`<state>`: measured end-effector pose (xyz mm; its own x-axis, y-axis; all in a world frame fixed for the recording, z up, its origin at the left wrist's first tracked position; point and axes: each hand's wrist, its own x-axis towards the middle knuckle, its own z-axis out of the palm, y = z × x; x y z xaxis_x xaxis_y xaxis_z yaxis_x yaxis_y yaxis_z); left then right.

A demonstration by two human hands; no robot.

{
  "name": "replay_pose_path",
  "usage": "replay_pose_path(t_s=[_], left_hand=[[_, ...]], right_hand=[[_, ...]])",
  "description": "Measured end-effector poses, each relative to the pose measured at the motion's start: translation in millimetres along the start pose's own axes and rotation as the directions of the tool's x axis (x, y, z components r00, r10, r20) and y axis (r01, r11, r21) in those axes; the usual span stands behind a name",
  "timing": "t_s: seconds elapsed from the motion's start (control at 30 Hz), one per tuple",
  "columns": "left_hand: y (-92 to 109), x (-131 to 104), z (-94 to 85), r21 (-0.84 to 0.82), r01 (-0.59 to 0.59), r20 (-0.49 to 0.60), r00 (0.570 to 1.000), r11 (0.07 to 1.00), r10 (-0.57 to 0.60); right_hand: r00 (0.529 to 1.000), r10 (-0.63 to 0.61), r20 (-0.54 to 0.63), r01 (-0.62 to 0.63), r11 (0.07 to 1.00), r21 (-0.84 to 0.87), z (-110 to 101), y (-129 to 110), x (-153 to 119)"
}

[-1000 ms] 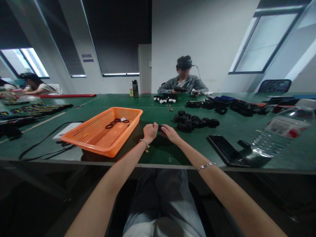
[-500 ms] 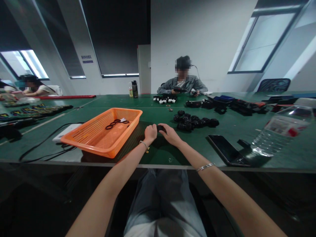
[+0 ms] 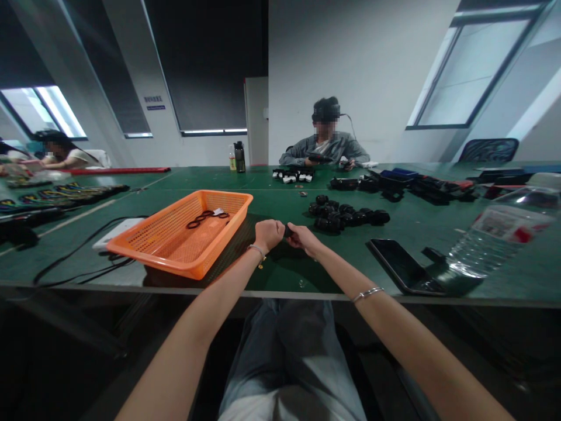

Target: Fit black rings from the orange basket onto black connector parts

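My left hand (image 3: 269, 234) is closed round a small black part (image 3: 288, 231), just above the green table (image 3: 289, 269). From the other side, the fingers of my right hand (image 3: 303, 238) pinch the same part. Most of the part is hidden by my fingers. Beyond my right hand lies a cluster of round black pieces (image 3: 346, 217). An orange basket (image 3: 184, 272) stands left of my hands, with several black rings (image 3: 199, 221) and a small white tag inside.
At the right are a phone (image 3: 398, 266) and a large clear bottle (image 3: 491, 240). A white power strip (image 3: 116, 234) with black cables lies behind the basket's left side. Across the table sits a person (image 3: 324, 146) near white pieces (image 3: 293, 175) and black items.
My left hand has shifted slightly right and turned over the black part. The right fingers have drawn together on its end, and less of the part shows.
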<state>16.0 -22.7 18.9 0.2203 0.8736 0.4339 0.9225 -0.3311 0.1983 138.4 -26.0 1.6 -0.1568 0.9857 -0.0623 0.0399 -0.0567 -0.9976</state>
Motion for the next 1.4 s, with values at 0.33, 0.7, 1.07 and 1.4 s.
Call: replay_pose_path(t_s=[0.33,0.7,1.07,1.4], left_hand=[[-0.9,2.3,3.8,-0.085,0.061,-0.016,0.998,0.994,-0.063],[-1.0,14.0,13.5,-0.459,0.347,0.196,0.937,0.818,-0.288],[2.8,4.8,5.1,-0.054,0.238,0.117,0.966,0.970,-0.231],[3.4,-0.3,-2.7,0.019,0.137,0.010,0.990,0.990,-0.137]], right_hand=[[0.991,-0.110,0.076,0.108,0.993,0.037,-2.9,1.6,1.3],[0.741,-0.660,0.122,0.582,0.541,-0.607,-11.4,10.4,6.0],[0.782,-0.613,0.110,0.532,0.566,-0.629,-3.2,1.4,-5.1],[0.987,-0.154,-0.049,0.153,0.988,-0.030,9.6,-6.4,-11.9]])
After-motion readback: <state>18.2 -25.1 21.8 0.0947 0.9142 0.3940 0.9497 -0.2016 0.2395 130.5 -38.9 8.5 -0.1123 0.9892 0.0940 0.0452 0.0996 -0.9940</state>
